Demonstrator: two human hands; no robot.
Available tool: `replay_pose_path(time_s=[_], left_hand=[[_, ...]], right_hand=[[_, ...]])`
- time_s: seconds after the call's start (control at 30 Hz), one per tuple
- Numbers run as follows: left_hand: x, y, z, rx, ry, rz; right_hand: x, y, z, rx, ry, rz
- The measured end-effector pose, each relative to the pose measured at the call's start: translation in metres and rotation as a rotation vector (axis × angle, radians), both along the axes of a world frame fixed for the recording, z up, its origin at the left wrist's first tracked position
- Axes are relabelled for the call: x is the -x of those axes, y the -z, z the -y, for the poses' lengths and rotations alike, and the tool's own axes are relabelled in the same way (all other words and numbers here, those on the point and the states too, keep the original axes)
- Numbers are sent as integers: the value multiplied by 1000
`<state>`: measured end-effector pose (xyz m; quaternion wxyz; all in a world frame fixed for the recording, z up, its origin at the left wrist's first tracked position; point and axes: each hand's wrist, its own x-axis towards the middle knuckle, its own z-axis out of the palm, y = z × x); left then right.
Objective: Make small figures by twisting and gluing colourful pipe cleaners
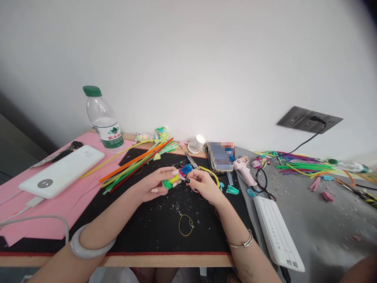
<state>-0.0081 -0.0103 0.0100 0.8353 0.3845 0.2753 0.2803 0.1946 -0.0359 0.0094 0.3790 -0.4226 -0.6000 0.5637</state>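
Note:
Both my hands meet over the black mat (153, 224). My left hand (156, 182) is closed around a small fuzzy piece made of pipe cleaners (176, 177), green and yellow at its left, pink and blue at its right. My right hand (203, 184) pinches the blue end of the same piece with its fingertips. A pale bangle sits on my left wrist and a thin metal bracelet on my right. A yellow loop (186, 225) lies on the mat just below my hands.
Loose pipe cleaners (135, 165) fan out at the mat's back left. A water bottle (103, 120), white power bank (63, 171) and pink paper (44, 204) lie left. Scissors (192, 160), pink glue gun (244, 169), white keyboard (277, 234) and more pipe cleaners (297, 162) lie right.

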Motion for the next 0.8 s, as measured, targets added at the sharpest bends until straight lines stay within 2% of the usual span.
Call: replay_pose_path(time_s=[0.1,0.2,0.33,0.4,0.53,0.67,0.8], left_hand=[[1,-2,0,-35,72,-14],[1,-5,2,-103,152,-109],[-2,-10,5,-269,281,-294],[-5,-12,7,-363,300,-383],[-7,-12,9,-510,240,-512],[-9,-8,10,-601,160,-611],[-12,-5,12,-641,75,-677]], right_hand=[[-4,2,-1,55,11,-111],[-7,2,-2,100,57,-192],[-6,-1,-1,70,80,-153],[-3,-3,0,36,86,-105],[0,-8,3,-61,158,-21],[-1,-7,5,-256,249,149],[0,-6,9,-480,265,312]])
